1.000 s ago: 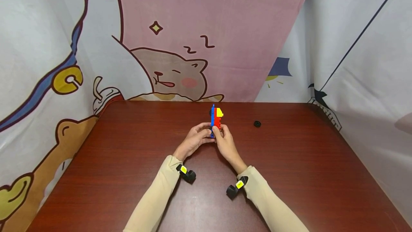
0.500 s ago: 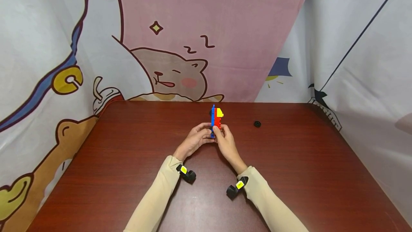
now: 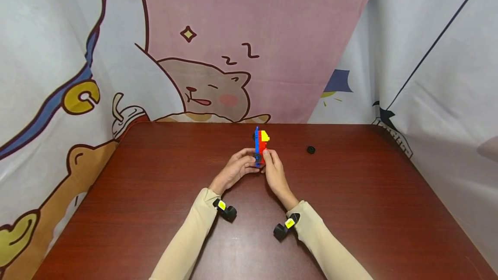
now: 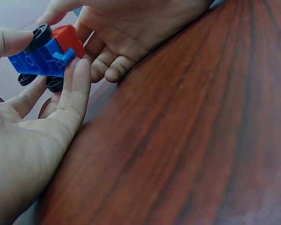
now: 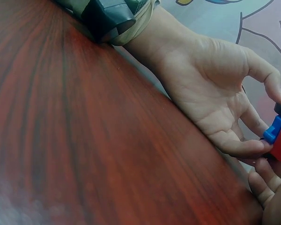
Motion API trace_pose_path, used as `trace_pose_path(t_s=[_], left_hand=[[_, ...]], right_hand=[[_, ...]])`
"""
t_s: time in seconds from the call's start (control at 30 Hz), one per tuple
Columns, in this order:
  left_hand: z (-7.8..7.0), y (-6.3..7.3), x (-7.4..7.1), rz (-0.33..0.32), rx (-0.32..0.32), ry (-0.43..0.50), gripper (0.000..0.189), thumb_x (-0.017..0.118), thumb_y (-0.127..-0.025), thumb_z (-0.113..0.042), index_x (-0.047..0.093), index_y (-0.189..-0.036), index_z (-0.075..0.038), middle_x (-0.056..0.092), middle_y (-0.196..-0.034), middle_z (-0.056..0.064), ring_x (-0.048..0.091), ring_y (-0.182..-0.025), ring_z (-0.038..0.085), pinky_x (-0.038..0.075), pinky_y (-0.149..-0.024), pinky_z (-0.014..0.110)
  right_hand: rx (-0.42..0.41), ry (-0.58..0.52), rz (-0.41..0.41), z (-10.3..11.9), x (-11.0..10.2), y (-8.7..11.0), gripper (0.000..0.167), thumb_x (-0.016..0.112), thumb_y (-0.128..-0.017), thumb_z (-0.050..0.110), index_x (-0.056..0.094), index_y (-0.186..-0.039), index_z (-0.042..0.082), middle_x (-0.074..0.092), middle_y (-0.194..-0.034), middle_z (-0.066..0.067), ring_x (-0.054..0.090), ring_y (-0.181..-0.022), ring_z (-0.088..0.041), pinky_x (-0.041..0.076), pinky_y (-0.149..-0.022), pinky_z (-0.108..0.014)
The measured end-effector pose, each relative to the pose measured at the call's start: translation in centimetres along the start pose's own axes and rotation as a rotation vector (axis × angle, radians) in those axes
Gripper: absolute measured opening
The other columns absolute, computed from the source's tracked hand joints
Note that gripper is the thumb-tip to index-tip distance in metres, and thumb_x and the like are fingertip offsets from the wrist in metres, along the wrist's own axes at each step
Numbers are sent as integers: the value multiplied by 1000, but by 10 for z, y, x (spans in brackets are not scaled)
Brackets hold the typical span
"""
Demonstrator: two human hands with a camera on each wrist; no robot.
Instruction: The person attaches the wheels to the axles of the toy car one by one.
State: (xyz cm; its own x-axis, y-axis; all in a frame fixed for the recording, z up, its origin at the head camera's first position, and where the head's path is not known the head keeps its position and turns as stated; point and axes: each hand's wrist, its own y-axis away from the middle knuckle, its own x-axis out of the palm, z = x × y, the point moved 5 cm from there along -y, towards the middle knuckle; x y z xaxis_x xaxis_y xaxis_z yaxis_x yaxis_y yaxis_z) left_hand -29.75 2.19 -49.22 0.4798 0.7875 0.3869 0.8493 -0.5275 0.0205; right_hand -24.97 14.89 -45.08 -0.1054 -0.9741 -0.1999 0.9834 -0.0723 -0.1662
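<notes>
A toy car (image 3: 262, 141) built of blocks stands on end between both hands in the head view. It has a blue base (image 4: 37, 61), red and yellow blocks and black wheels (image 4: 39, 38). My left hand (image 3: 233, 170) grips its lower end; in the left wrist view the thumb presses one wheel while fingers support the base from below. My right hand (image 3: 275, 176) pinches the red block side (image 4: 68, 40), its thumb on the near face. Its other fingers are partly hidden behind the car. In the right wrist view only the car's end shows at the right edge.
A loose black wheel (image 3: 311, 150) lies on the brown table (image 3: 350, 206), right of the hands. A cartoon-printed cloth (image 3: 284, 46) hangs behind the table. Each wrist wears a small black camera (image 3: 229, 214).
My right thumb has shifted right, off the near wheel and onto the red blocks, so that black wheel now shows. The left hand has stayed in place, and the loose wheel has not moved.
</notes>
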Motion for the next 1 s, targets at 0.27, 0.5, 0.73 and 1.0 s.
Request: trace_pose_path(t_s=[0.27, 0.5, 0.73, 1.0], left_hand=[[-1, 3, 2, 25, 19, -37, 45, 51, -95, -6, 41, -137, 6, 63, -96, -1, 67, -88, 16, 57, -83, 32], [-1, 2, 2, 42, 30, -46, 41, 49, -97, -8, 42, -134, 7, 62, -100, 1, 65, -87, 18, 57, -83, 32], [0, 1, 1, 22, 37, -33, 38, 39, -101, -20, 49, -129, 4, 60, -100, 0, 62, -77, 15, 56, -77, 32], [0, 0, -3, -145, 49, 7, 17, 52, -99, -15, 60, -112, -9, 60, -89, -3, 54, -71, 10, 47, -62, 21]], right_hand=[[5, -9, -55, -2, -2, 0, 37, 41, -108, 25, 53, -123, -7, 57, -101, -13, 54, -81, -21, 51, -74, -33], [-2, -16, -100, -1, -4, 2, 34, 45, -107, 24, 55, -118, -7, 55, -95, -10, 53, -79, -24, 46, -70, -26], [-34, -54, -137, 0, -5, 3, 29, 48, -106, 21, 57, -110, -7, 52, -85, -12, 49, -77, -39, 40, -64, -21], [-53, -30, -140, 1, -4, 3, 26, 54, -103, 17, 61, -103, -8, 51, -77, -3, 44, -63, -4, 38, -60, -20]])
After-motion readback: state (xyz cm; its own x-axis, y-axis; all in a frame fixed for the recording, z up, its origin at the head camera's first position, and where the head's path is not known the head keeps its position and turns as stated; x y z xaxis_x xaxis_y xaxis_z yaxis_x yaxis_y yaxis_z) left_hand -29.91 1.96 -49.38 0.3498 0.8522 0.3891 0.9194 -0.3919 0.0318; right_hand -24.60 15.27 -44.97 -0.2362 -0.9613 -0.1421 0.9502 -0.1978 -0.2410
